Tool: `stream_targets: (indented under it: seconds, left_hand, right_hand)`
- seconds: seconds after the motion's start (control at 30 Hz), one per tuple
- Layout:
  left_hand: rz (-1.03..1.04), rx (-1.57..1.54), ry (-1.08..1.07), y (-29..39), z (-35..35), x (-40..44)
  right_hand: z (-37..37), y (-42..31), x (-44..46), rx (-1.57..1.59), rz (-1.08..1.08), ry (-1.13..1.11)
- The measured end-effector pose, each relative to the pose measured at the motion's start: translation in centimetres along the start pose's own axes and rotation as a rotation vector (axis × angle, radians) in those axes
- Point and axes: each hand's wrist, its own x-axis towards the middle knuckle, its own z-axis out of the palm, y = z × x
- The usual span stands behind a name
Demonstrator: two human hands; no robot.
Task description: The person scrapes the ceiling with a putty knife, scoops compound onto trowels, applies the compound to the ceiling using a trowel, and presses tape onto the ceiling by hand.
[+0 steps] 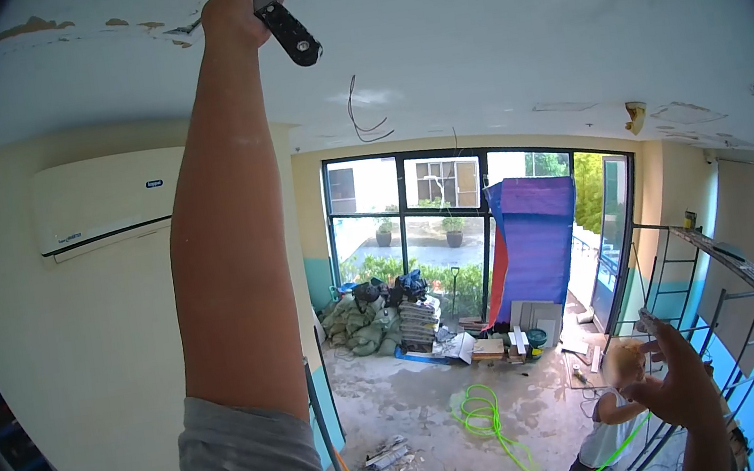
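The left hand (235, 11) is grasping a black-handled tool (290, 33) overhead near the ceiling (501, 19), presumably bringing its far end within reach of that surface, while the right hand (684, 384) is hovering lower, its grip being impossible to tell.

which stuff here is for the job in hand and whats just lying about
Job in hand, it seems:
- black-handled tool, held up in the left hand
- ceiling, chipped in places

Lying about, probably:
- green sacks, piled near the window
- bright green hose, looped on the floor
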Motion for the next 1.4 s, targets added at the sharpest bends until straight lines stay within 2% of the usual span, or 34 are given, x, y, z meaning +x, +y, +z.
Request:
stream_targets:
  seconds: [0.1,0.2,0.3,0.4,0.5,0.6,0.7,0.9,1.0,1.1,1.17,1.23,1.3,1.33,1.4]
  left_hand:
    - [0.016,-0.031,-0.14,-0.1,-1.4,2.0]
    - [0.012,-0.07,-0.071,-0.1,-0.7,1.5]
    - [-0.026,-0.139,-0.102,-0.2,-1.2,1.9]
    - [0.007,-0.199,-0.177,-1.1,-1.5,2.7]
    - [0.033,-0.238,-0.349,-1.3,-1.8,3.3]
    - [0.07,-0.176,-0.421,-1.6,-2.6,5.1]
    - [0.172,0.307,0.184,0.7,3.8,-2.2]
    - [0.903,2.318,0.246,-1.7,0.6,1.2]
    - [0.594,2.01,0.287,0.0,3.6,-3.8]
    - [0.664,2.029,0.301,-0.2,1.2,-1.3]
    - [0.614,1.701,0.123,-1.6,-2.8,2.3]
    - [0.425,1.199,0.042,-1.4,-3.1,2.6]
    - [0.103,0.529,0.048,0.2,-0.8,-0.8]
    - [-0.003,0.133,0.141,0.6,0.9,-1.8]
    - [0.006,0.065,-0.002,0.3,-0.4,-0.1]
  right_hand:
    - [-0.3,-1.1,-0.2,0.032,0.026,-0.033]
    - [-0.1,-0.6,-0.1,0.028,-0.006,0.006]
    - [-0.1,-0.4,-0.4,0.087,-0.008,0.025]
    - [-0.1,-0.5,-0.5,0.08,0.015,0.031]
    - [-0.2,-0.8,-0.6,0.05,0.024,0.009]
    - [0.0,-0.5,-0.3,0.0,0.015,0.008]
    - [0.1,-1.2,-0.2,0.038,0.017,-0.011]
    - [0.9,-1.5,0.2,0.093,-0.027,-0.066]
    - [1.5,-2.0,0.5,0.129,-0.076,-0.084]
    - [2.0,-2.0,0.6,0.095,-0.13,-0.105]
    - [2.6,-1.8,0.8,0.17,-0.081,-0.152]
    - [3.1,-1.8,1.0,0.211,-0.075,-0.159]
    - [3.6,-1.9,1.1,0.215,-0.111,-0.138]
    - [3.7,-1.9,1.1,0.199,-0.124,-0.134]
    - [3.8,-1.9,1.2,0.169,-0.15,-0.123]
